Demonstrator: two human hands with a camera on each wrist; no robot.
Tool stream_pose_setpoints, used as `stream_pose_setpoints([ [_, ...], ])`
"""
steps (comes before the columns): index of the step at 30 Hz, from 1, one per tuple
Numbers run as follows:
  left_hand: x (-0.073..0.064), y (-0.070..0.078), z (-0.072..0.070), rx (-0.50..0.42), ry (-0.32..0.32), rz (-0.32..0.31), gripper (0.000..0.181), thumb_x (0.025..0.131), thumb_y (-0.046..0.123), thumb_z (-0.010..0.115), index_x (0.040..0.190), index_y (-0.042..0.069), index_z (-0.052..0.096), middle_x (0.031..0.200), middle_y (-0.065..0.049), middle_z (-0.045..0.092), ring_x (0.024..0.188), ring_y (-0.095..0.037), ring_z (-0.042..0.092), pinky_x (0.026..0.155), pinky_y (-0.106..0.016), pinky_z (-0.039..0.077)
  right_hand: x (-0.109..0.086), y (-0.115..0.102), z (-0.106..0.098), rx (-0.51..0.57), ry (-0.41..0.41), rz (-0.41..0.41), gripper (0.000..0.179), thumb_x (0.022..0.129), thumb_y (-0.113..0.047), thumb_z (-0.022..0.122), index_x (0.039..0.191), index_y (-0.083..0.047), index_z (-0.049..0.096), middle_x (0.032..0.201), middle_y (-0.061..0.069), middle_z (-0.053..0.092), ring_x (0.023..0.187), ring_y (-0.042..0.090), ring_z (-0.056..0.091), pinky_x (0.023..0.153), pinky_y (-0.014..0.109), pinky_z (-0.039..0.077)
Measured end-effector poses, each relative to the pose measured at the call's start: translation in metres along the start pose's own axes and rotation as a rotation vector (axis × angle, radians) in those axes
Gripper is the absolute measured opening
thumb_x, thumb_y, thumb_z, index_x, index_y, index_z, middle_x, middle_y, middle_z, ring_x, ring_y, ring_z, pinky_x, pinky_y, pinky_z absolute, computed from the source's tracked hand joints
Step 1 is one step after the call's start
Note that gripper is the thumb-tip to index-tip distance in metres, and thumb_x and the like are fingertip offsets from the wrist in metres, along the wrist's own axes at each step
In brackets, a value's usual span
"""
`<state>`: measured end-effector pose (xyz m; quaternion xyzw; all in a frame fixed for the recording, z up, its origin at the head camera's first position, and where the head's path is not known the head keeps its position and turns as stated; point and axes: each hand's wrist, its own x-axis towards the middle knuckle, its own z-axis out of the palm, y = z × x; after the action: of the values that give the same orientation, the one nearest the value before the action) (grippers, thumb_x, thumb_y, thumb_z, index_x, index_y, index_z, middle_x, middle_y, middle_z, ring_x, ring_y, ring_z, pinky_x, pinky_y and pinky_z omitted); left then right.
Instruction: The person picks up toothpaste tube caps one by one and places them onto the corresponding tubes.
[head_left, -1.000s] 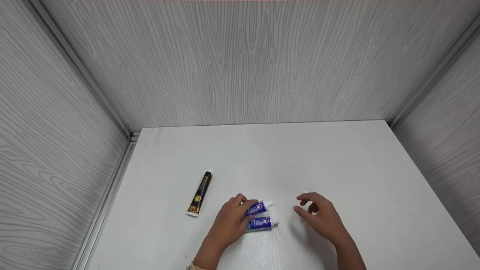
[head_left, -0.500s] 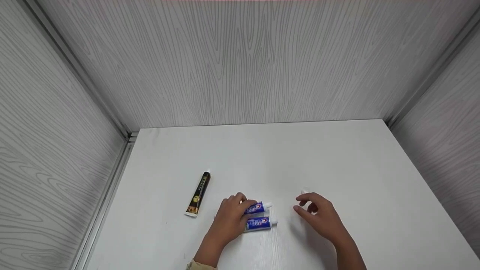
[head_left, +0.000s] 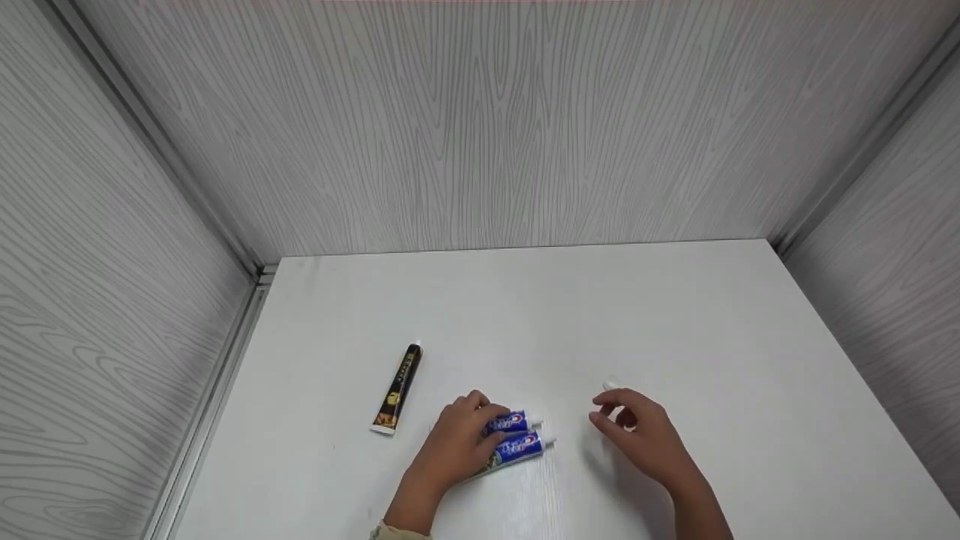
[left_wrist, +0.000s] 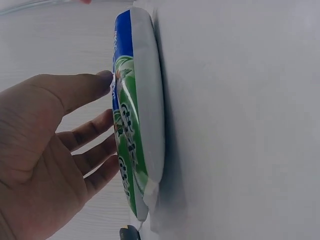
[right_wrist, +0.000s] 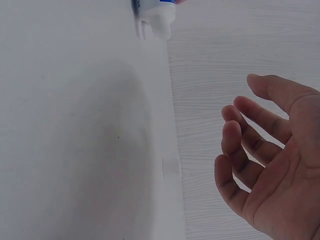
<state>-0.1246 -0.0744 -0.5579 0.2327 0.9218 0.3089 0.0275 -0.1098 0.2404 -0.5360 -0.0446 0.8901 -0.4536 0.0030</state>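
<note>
Two blue-and-green toothpaste tubes lie side by side, white caps to the right: a farther tube [head_left: 507, 421] and a nearer tube [head_left: 519, 447], which slants. My left hand [head_left: 451, 442] rests over their left parts and hides much of them. In the left wrist view the thumb and fingertips touch the printed top of the tubes [left_wrist: 131, 120]. My right hand [head_left: 636, 429] hovers to the right of them, fingers loosely bent and holding nothing. A tube's white cap [right_wrist: 161, 22] shows at the top of the right wrist view.
A black toothpaste tube [head_left: 397, 390] lies slanted to the left of my left hand. Just beyond my right fingertips is a small white object [head_left: 611, 382], its kind unclear. Grey wood-grain panels [head_left: 480, 127] wall the white table [head_left: 525, 315] at the back and sides.
The two blue tubes have come closer together under my left hand. The nearer one has turned, its cap end angling away from me. My right hand has barely moved.
</note>
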Motion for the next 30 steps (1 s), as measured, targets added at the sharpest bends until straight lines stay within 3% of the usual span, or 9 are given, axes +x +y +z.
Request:
stream_pose_setpoints([
  [8, -0.004, -0.004, -0.005, -0.046, 0.030, -0.026, 0.034, 0.101, 0.027, 0.075, 0.133, 0.018, 0.073, 0.115, 0.002, 0.063, 0.098, -0.011, 0.054, 0.089, -0.037, 0.050, 0.001, 0.003, 0.000, -0.071, 0.032, 0.029, 0.024, 0.095, -0.024, 0.083, 0.116, -0.018, 0.076, 0.098, -0.005, 0.070, 0.076, 0.011, 0.058, 0.068, 0.025, 0.047],
  [12, -0.006, -0.008, -0.008, -0.053, 0.087, -0.019, 0.037, 0.098, 0.023, 0.079, 0.134, 0.016, 0.073, 0.115, -0.003, 0.063, 0.096, -0.012, 0.053, 0.086, -0.037, 0.049, 0.003, 0.007, 0.000, -0.121, 0.065, 0.028, 0.025, 0.094, -0.023, 0.084, 0.117, -0.018, 0.076, 0.098, -0.005, 0.070, 0.075, 0.009, 0.059, 0.066, 0.026, 0.046],
  [18, -0.009, -0.012, -0.014, -0.060, 0.183, -0.077, 0.044, 0.094, 0.022, 0.082, 0.136, 0.015, 0.072, 0.120, -0.003, 0.060, 0.102, -0.015, 0.053, 0.092, -0.041, 0.048, 0.007, 0.013, -0.003, -0.173, 0.120, 0.008, 0.027, 0.092, -0.024, 0.085, 0.116, -0.017, 0.077, 0.098, -0.004, 0.071, 0.073, 0.008, 0.059, 0.061, 0.025, 0.045],
  [24, -0.011, -0.018, -0.018, -0.076, 0.251, -0.163, 0.049, 0.095, 0.024, 0.082, 0.141, 0.014, 0.068, 0.127, -0.003, 0.058, 0.114, -0.016, 0.056, 0.101, -0.044, 0.053, 0.011, 0.019, -0.011, -0.193, 0.101, 0.077, 0.030, 0.093, -0.029, 0.083, 0.120, -0.019, 0.075, 0.105, -0.001, 0.071, 0.078, 0.013, 0.060, 0.062, 0.028, 0.045],
  [30, -0.014, -0.027, -0.021, -0.051, 0.335, -0.190, 0.050, 0.095, 0.025, 0.082, 0.141, 0.012, 0.067, 0.124, -0.007, 0.059, 0.110, -0.020, 0.057, 0.096, -0.043, 0.053, 0.015, 0.024, -0.019, -0.245, 0.072, 0.134, 0.036, 0.095, -0.033, 0.081, 0.125, -0.014, 0.072, 0.111, 0.003, 0.072, 0.083, 0.015, 0.061, 0.063, 0.031, 0.046],
])
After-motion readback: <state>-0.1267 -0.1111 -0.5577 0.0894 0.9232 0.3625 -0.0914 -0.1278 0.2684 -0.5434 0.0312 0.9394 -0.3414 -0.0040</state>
